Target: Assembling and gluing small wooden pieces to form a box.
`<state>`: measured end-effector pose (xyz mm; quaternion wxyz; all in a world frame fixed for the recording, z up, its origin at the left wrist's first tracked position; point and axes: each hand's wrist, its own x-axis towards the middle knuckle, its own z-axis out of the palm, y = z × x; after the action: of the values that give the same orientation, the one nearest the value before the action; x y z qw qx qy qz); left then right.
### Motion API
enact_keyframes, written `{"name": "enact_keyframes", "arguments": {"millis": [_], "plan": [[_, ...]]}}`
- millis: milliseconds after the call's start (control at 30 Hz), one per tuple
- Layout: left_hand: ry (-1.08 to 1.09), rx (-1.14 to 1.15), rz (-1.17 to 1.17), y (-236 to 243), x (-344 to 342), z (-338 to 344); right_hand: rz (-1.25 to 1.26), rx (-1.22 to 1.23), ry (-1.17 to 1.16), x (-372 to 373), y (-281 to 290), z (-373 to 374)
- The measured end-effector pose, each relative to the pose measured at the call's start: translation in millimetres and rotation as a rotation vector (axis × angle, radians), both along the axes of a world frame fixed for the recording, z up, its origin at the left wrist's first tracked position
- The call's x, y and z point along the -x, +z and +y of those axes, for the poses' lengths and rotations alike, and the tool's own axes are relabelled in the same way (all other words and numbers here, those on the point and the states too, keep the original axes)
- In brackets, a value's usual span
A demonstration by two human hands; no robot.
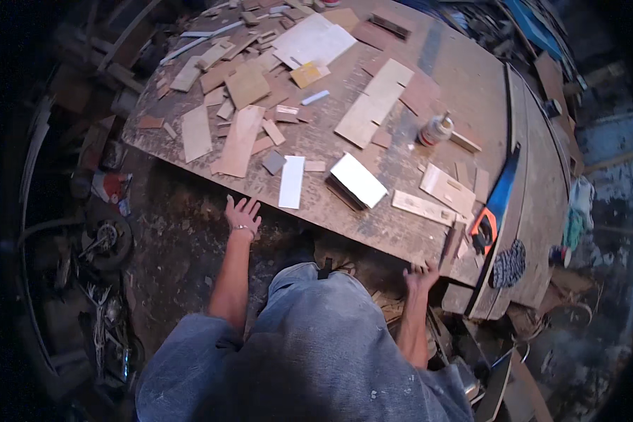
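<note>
My left hand (243,215) is at the front edge of the workbench (373,235), fingers spread and holding nothing. Farther right along that edge rests my right hand (421,276), its fingers apart on the rim beside a dark narrow strip (451,241). Between the hands, on the bench, lie a white rectangular panel (292,182) and a small white-topped box (359,180) with a dark open side. Close to my right hand are a light wooden strip (422,207) and a handsaw (501,200) with a blue blade and orange-black handle.
Many wood offcuts (246,86) cover the far left of the bench. A notched plywood board (375,103) and a glue bottle (437,130) stand toward the middle and right. A patterned cloth (509,264) lies at the right edge. A wheel (105,235) and clutter are on the left floor.
</note>
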<state>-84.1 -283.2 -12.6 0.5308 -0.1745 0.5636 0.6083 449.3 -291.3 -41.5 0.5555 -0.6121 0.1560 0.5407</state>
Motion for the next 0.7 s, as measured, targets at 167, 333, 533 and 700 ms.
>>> {"name": "enact_keyframes", "arguments": {"millis": [167, 333, 533, 700], "plan": [[0.136, 0.211, -0.109, -50.1, 29.1, -3.4, -0.028, 0.090, 0.107, -7.5, 25.0, -14.6], [0.181, 0.186, -0.056, -21.6, 22.5, 53.2, -0.132, 0.017, 0.074, 40.1, 21.5, 26.9], [-0.191, -0.142, 0.036, 12.4, 37.4, 43.9, -0.079, 0.127, 0.127, -37.4, -76.2, -17.7], [0.035, 0.071, -0.224, -32.1, 47.2, 40.1, 0.036, 0.209, -0.006, 60.3, -26.5, 17.3]]}}
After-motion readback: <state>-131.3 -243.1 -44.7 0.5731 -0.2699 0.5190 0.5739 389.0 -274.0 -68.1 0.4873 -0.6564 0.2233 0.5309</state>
